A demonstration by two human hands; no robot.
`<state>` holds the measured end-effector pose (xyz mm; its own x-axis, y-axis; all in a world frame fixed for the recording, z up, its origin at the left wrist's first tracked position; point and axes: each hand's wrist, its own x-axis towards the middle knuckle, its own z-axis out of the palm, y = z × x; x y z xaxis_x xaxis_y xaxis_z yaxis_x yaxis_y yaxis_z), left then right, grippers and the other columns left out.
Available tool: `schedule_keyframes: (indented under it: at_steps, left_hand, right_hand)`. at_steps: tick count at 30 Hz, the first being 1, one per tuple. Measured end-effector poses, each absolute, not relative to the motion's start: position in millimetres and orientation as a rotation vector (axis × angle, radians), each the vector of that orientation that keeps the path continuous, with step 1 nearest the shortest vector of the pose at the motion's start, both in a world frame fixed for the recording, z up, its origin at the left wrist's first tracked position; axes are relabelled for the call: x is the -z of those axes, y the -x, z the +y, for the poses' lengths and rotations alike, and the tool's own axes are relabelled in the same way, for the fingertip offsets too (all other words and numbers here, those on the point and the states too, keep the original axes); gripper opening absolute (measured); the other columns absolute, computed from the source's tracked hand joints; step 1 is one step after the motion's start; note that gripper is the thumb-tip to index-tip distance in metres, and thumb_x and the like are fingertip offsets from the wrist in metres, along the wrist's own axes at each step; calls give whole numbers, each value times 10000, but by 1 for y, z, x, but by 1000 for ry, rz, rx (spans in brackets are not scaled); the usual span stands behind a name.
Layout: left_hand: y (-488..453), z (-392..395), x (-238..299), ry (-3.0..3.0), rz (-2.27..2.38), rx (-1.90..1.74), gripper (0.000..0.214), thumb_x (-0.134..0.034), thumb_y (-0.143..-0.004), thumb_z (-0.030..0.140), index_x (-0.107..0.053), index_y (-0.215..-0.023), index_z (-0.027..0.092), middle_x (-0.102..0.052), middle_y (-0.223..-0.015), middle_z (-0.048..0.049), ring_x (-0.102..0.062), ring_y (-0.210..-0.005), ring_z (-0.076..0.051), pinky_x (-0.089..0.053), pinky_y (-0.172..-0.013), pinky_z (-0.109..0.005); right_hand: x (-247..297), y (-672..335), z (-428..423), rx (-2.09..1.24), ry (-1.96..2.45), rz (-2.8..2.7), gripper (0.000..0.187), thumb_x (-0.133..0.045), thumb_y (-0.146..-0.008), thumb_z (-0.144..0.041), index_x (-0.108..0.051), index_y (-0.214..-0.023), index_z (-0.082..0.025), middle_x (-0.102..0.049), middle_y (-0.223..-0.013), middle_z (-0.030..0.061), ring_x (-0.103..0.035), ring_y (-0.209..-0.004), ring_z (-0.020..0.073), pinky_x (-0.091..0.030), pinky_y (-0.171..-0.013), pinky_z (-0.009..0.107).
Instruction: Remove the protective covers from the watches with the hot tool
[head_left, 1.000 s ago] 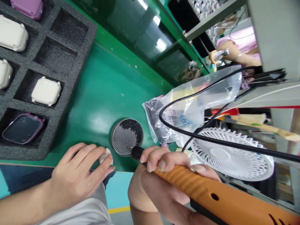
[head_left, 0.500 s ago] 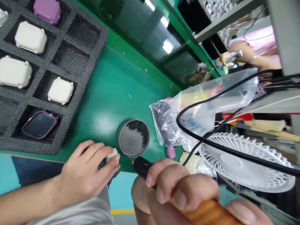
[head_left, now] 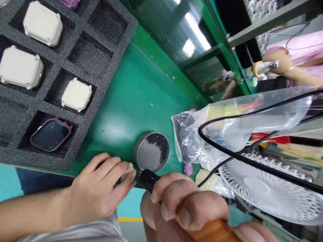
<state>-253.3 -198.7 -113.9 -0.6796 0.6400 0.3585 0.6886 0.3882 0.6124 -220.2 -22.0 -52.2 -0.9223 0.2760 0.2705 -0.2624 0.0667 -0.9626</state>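
My left hand (head_left: 101, 185) is closed on a small white watch case (head_left: 127, 169) at the table's front edge, and the fingers hide most of it. My right hand (head_left: 186, 201) is wrapped round an electric screwdriver (head_left: 148, 180) with a black nose and an orange-brown body. Its tip points left and comes close to the white case; whether they touch I cannot tell. Just behind the tip stands a round grey screw dish (head_left: 150, 153), with tiny black screws gathered on its right side over a dimpled plate.
At left, a black foam tray (head_left: 102, 95) holds white watch cases (head_left: 77, 94) and a purple-framed watch (head_left: 51, 134). To the right lie a clear plastic bag (head_left: 214, 124), a black cable (head_left: 234, 154) and a white fan grille (head_left: 272, 188). Another person's arm (head_left: 290, 65) shows far right.
The screwdriver tip has moved left, closer to the white watch case in my left hand. The view has shifted, so the tray and dish appear further right.
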Motion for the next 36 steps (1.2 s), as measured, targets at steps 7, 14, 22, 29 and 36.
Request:
schedule_keyframes:
  at_steps: [7,14,22,29,36]
  left_hand:
    - [250,-200,118,1234,-2578,1177,214,-701,-961,267,-756,-1156,197,-744,-1176,-43,-625,-1065,-243,-446,-991,-444]
    - [247,-201,119,1268,-2579,1173,224,-713,-952,279,-745,-1154,188,-721,-1206,-64,-610,-1113,-255,-432,-1017,-459]
    - [248,-201,117,1274,-2597,1184,199,-680,-954,241,-731,-1140,195,-721,-1186,-66,-616,-1089,-264,-439,-987,-470]
    - [254,-202,111,1269,-2616,1104,181,-666,-974,295,-729,-1126,217,-707,-1182,-104,-618,-1106,-295,-456,-942,-476]
    - [250,-208,111,1248,-2583,1147,211,-702,-956,223,-716,-1164,262,-704,-1246,-59,-622,-1162,-277,-472,-983,-513]
  right_hand:
    - [58,212,-28,-1905,20,-1977,324,-429,-1020,-564,-604,-1018,-291,-513,-668,-65,-537,-499,127,-515,-492,320]
    - [59,216,-24,-1994,-5,-1951,233,-593,-991,-458,-599,-892,-247,-584,-666,-77,-625,-568,106,-583,-554,298]
    - [51,207,-12,-1967,173,-2135,172,-560,-987,-440,-649,-919,-309,-586,-680,-40,-638,-607,173,-589,-555,367]
    - [26,196,-14,-1757,377,-2169,366,-698,-805,-675,-649,-957,-346,-608,-830,21,-670,-765,255,-596,-566,443]
    - [13,185,-15,-1702,376,-2046,416,-697,-779,-728,-658,-975,-363,-591,-811,23,-661,-730,261,-585,-548,457]
